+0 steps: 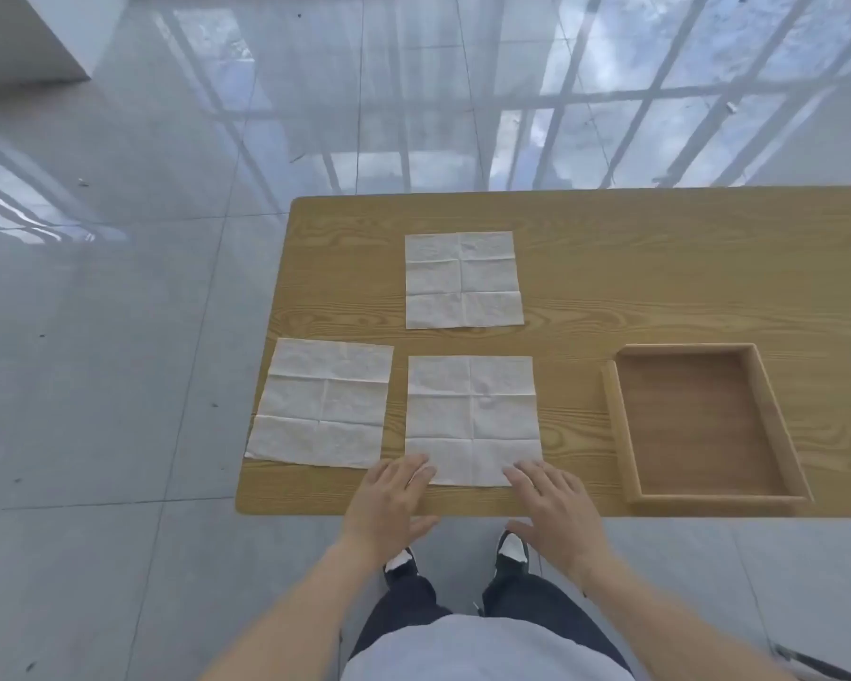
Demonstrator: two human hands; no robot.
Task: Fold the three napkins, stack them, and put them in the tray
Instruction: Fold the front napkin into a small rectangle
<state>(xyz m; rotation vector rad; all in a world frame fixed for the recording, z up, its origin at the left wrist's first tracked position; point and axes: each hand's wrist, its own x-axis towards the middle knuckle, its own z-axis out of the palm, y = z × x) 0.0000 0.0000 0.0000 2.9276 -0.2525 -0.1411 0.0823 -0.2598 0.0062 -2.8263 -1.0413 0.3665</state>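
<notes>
Three white napkins lie flat and unfolded on the wooden table (659, 267). The far napkin (464, 280) is at the back, the left napkin (323, 403) hangs slightly over the table's left edge, and the near napkin (472, 420) lies in front of me. My left hand (389, 503) rests with its fingertips on the near napkin's front left corner. My right hand (556, 508) touches its front right corner. Both hands have spread fingers and hold nothing. The wooden tray (777, 425) stands empty to the right.
The table's front edge runs just under my wrists and its left edge is beside the left napkin. Shiny grey floor tiles surround the table. My legs and shoes show below the table edge.
</notes>
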